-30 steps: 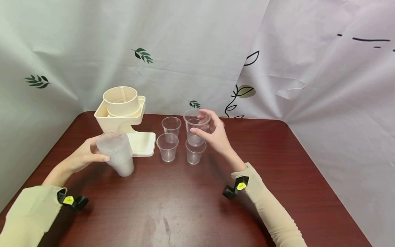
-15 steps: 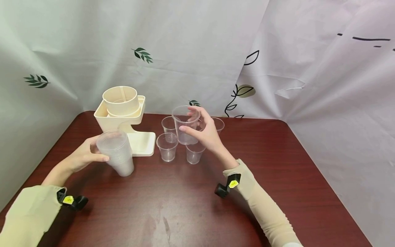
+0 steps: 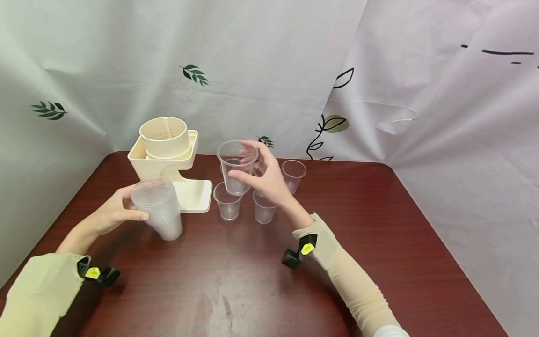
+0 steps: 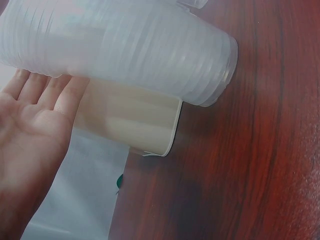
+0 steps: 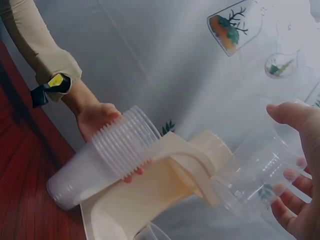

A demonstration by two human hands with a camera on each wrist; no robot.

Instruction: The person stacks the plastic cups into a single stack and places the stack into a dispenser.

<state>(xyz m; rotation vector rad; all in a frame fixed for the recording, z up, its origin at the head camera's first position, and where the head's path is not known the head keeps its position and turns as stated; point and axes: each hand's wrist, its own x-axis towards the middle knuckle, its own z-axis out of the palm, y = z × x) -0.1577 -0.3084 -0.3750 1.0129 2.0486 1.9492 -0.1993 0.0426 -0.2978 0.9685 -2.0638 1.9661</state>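
Note:
My left hand (image 3: 111, 213) grips a tall stack of nested clear plastic cups (image 3: 157, 208), tilted with its rims toward the upper left. In the left wrist view, the fingers reach behind the cup stack (image 4: 135, 45). Raised above the back of the table, a single clear plastic cup (image 3: 236, 171) is held by my right hand (image 3: 269, 178), thumb in front and fingers round the far side. Below it, small clear cups stand upright on the table: a front left cup (image 3: 228, 206), a front right cup (image 3: 264, 210) and a back right cup (image 3: 293, 175). Others are partly hidden behind the raised cup and fingers.
A cream plastic stand (image 3: 162, 164) with a round holder (image 3: 165, 138) on top and a flat base (image 3: 193, 196) is just behind the stack. The dark red wooden table (image 3: 236, 281) ends at a pale patterned curtain (image 3: 252, 93).
My right hand has carried its cup leftward and slightly up, from above the right-hand cups to above the left-hand ones, uncovering the back right cup. The left hand and stack have stayed put.

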